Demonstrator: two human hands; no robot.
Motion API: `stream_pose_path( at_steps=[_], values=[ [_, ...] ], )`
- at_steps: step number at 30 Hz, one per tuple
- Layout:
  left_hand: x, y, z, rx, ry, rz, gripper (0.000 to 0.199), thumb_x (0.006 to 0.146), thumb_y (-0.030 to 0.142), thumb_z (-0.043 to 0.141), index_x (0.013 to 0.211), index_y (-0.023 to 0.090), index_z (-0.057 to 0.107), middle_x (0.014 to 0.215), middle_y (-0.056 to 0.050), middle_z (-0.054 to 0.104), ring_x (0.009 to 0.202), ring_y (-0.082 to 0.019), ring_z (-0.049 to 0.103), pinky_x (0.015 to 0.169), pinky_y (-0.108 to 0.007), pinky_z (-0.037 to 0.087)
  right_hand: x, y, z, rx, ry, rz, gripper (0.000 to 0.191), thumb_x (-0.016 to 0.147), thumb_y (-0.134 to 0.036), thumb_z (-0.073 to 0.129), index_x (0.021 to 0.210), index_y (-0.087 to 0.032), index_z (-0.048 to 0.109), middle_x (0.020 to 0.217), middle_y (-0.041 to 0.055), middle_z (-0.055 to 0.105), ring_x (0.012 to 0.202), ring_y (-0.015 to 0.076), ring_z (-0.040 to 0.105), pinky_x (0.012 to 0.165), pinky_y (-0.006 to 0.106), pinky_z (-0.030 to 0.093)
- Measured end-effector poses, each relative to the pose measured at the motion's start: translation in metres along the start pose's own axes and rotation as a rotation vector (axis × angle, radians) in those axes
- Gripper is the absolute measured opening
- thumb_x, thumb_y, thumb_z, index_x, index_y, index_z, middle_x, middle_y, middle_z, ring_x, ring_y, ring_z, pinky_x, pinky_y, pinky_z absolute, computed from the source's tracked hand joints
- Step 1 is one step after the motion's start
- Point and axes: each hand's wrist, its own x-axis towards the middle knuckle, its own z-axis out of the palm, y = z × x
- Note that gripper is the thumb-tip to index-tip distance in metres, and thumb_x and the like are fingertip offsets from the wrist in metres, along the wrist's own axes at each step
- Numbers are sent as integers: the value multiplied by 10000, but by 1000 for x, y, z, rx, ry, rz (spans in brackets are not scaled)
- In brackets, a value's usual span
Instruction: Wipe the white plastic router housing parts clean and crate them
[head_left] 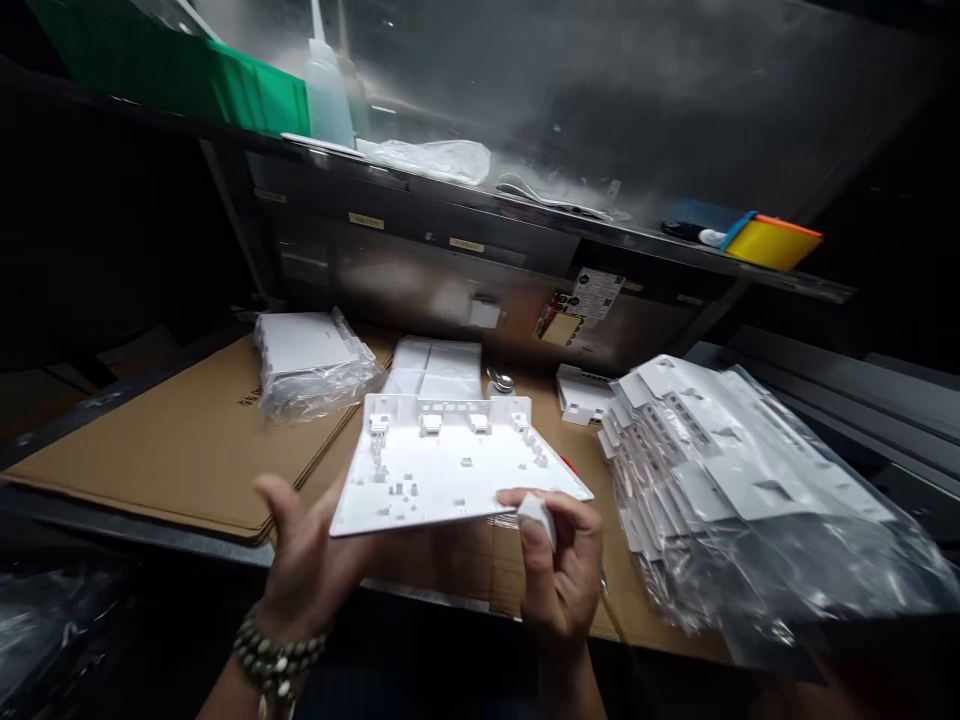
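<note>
A white plastic housing panel (442,480) is tilted up in front of me, its inner side with small posts and port blocks facing me. At its lower left is my left hand (311,550), blurred, thumb spread wide and apart from the panel; its fingertips are hidden behind the panel, so I cannot tell whether they touch it. My right hand (559,560) is closed, pinching a small white piece (537,515), perhaps a folded wipe, between thumb and fingers. Its index fingertip rests on the panel's lower right edge.
Bagged white panels (720,460) are stacked at right, beside a white housing (583,393). More bagged white parts (307,345) lie on cardboard (172,440) at left. A shelf (540,205) above carries a squeeze bottle (328,95), a green bin (247,90) and a yellow container (772,243).
</note>
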Motion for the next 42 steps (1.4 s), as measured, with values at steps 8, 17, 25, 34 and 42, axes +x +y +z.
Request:
stream_pose_path(
  at_steps=[8,17,25,34,42],
  values=[
    [12,19,19,-598,274,-463,593,1005,237,497,1567,85,380,1302,-229,713,1183,-404,693,1100,-613,492,-24,-8,-4,-28,-182,311,181,1022,-277,579,1203,-286,584,1082,44,745,860,167,739,675,270,591],
    [-8,33,54,-640,189,-303,606,1006,192,475,1598,222,348,1323,-162,718,1166,-356,710,1110,-556,493,-37,-51,53,-184,-286,-70,176,883,-137,707,1049,-195,702,947,39,615,853,143,659,750,239,574],
    [-12,30,47,-687,153,-279,599,1017,235,468,1601,208,340,1348,-177,701,1202,-372,688,1127,-568,472,-41,-49,52,-240,-288,-109,168,874,-97,706,1022,-175,710,920,41,622,830,136,653,740,239,576],
    [-5,27,32,-677,236,-319,556,1023,259,440,1560,118,413,1321,-195,710,1266,-387,640,1181,-602,400,-28,-31,29,-361,-271,-93,154,894,-140,723,1028,-215,730,956,43,644,880,164,663,761,269,560],
    [-12,38,-7,-702,92,-374,584,1029,433,479,1586,300,360,1498,-61,592,1466,-363,389,1191,-634,274,4,-5,-35,-563,115,-27,101,935,-251,727,1031,-237,755,1025,40,648,982,178,638,870,308,520]
  ],
)
